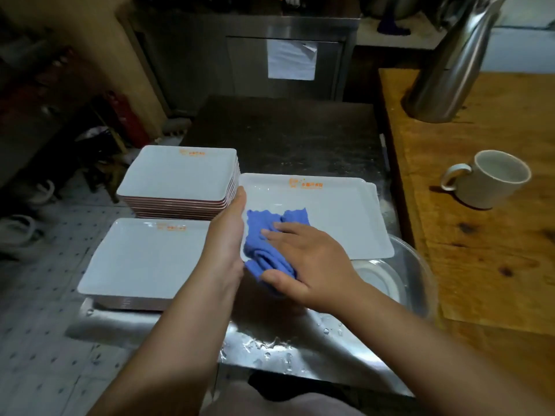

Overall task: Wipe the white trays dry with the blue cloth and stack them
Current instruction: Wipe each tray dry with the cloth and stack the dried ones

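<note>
Head view: wet steel counter (285, 349); left hand (228, 235) grips tray (345, 217), right (306, 265) grips cloth (264, 235).

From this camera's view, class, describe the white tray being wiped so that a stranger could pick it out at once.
Start at the wooden counter on the right, where a mug stands. Just left of it, on the steel table, lies the tray being wiped. Unlike the tall stack and low stack further left, it has the blue cloth on it, pressed by the right hand, while the left hand grips its edge.
</note>
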